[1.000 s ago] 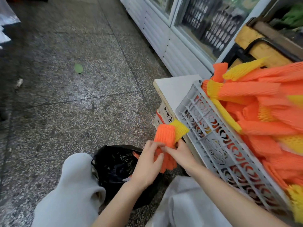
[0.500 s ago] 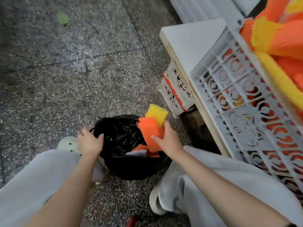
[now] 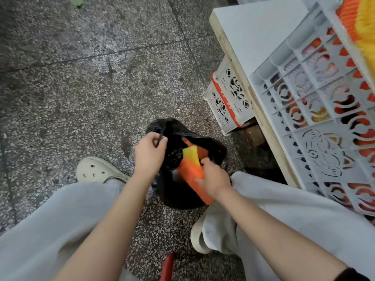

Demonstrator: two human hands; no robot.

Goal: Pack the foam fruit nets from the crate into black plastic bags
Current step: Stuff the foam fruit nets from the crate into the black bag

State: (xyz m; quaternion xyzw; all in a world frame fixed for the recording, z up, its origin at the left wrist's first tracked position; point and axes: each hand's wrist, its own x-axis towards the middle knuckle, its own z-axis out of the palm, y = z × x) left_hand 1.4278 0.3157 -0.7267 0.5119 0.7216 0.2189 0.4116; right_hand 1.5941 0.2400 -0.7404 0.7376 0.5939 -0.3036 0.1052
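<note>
Left hand (image 3: 150,153): fingers curled, pinching a strip of the black plastic bag's (image 3: 178,197) rim at its far-left edge.
Right hand (image 3: 213,177): clenched round a folded bundle of foam fruit nets (image 3: 190,169), orange with one yellow, held over the bag's mouth.
Black plastic bag: stands open on the floor (image 3: 81,88) between the person's legs; more orange netting shows inside.
Crate (image 3: 316,110): white lattice, on the table (image 3: 257,31) at right; orange and yellow nets (image 3: 361,23) rise above its rim.
Small crate (image 3: 225,100): white with an orange band, under the table edge.
Shoe (image 3: 97,169): pale clog, left of the bag.
</note>
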